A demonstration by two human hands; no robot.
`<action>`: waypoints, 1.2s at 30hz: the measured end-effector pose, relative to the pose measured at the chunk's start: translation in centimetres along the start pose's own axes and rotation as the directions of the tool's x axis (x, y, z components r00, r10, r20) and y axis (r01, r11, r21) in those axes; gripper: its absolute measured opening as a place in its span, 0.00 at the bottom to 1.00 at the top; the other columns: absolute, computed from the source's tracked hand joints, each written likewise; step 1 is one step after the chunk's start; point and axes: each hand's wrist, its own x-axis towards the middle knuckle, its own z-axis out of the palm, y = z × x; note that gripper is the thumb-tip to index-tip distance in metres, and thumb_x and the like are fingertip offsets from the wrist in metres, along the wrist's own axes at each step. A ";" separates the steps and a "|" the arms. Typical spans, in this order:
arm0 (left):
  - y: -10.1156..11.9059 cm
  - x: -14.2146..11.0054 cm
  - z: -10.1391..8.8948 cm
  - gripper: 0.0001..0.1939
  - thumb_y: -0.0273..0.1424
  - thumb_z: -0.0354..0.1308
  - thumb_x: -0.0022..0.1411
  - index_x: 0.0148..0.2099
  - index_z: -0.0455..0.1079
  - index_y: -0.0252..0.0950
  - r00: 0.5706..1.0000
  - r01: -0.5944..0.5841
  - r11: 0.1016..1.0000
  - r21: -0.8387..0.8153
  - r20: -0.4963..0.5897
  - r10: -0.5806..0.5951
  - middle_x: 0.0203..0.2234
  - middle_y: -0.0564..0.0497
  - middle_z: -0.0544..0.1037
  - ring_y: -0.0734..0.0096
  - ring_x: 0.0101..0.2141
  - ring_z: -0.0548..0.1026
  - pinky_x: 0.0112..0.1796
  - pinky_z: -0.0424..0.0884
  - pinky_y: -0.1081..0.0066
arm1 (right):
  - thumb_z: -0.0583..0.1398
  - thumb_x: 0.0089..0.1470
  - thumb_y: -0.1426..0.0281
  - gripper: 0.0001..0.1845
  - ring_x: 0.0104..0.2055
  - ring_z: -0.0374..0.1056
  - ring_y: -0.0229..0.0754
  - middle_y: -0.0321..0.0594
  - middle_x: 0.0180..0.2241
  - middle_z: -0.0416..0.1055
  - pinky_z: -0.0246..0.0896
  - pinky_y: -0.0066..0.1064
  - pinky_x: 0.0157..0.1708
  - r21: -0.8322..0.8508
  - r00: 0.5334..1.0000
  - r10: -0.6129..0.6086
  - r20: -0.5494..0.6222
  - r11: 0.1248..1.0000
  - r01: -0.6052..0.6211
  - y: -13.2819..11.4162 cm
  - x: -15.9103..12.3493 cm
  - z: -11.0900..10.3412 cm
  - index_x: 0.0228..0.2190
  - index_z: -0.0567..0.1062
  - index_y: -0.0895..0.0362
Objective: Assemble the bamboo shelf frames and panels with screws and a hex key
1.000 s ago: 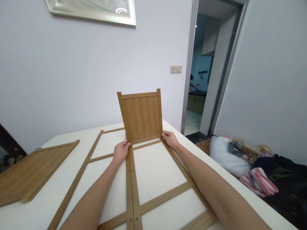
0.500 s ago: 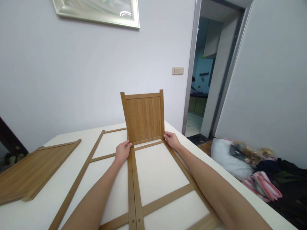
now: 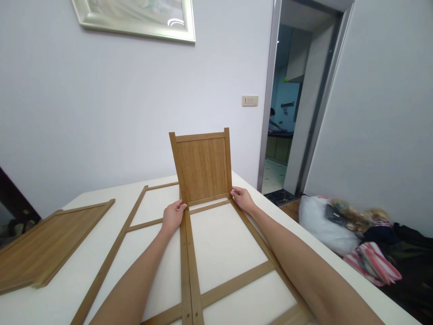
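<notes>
A brown wooden panel (image 3: 203, 167) with a raised frame stands nearly upright at the far end of a flat wooden frame (image 3: 237, 283). My left hand (image 3: 173, 214) pinches the panel's lower left corner, fingers closed on its edge where it meets the frame. At the lower right corner, my right hand (image 3: 241, 198) grips the opposite edge between thumb and fingers. A second wooden frame (image 3: 113, 253) with crossbars lies alongside, under my left forearm. Both frames rest on the white table (image 3: 64, 307).
Another wooden panel (image 3: 54, 243) lies at the table's left side. A framed picture (image 3: 142, 31) and a switch plate (image 3: 250, 101) are on the wall. Right of the table are a white bag (image 3: 324, 225) and a striped cloth (image 3: 372, 264); a doorway (image 3: 284, 104) opens behind. A person's arm shows through it.
Both hands keep their hold on the upright panel, which has barely moved. The camera view has shifted slightly. Through the doorway, a person's arm shows more clearly.
</notes>
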 end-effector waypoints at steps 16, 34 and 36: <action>-0.1 0.1 0.0 0.18 0.34 0.53 0.63 0.49 0.76 0.33 1.000 -0.009 1.000 -0.020 0.009 0.009 0.44 0.43 0.82 0.58 0.46 0.78 0.48 0.70 0.64 | 0.56 0.55 0.63 0.20 0.47 0.73 0.48 0.37 0.42 0.79 0.65 0.41 0.52 -0.025 1.000 0.000 0.027 1.000 0.001 -0.4 -0.1 0.0 0.47 0.77 0.53; -0.6 0.1 0.2 0.19 0.35 0.56 0.61 0.50 0.76 0.32 1.000 0.013 0.991 -0.132 0.014 -0.011 0.47 0.42 0.80 0.59 0.48 0.78 0.52 0.69 0.64 | 0.58 0.54 0.61 0.18 0.48 0.73 0.47 0.40 0.42 0.79 0.64 0.40 0.52 -0.014 1.000 0.018 0.000 1.000 -0.018 -0.4 -0.1 0.0 0.44 0.79 0.55; -0.7 0.1 0.2 0.18 0.35 0.56 0.61 0.50 0.76 0.31 1.000 0.014 0.990 -0.141 0.016 -0.012 0.47 0.42 0.81 0.59 0.48 0.78 0.52 0.70 0.64 | 0.58 0.54 0.62 0.19 0.47 0.73 0.47 0.40 0.42 0.80 0.64 0.40 0.52 -0.011 1.000 0.024 0.000 1.000 -0.024 -0.4 -0.1 0.0 0.44 0.78 0.55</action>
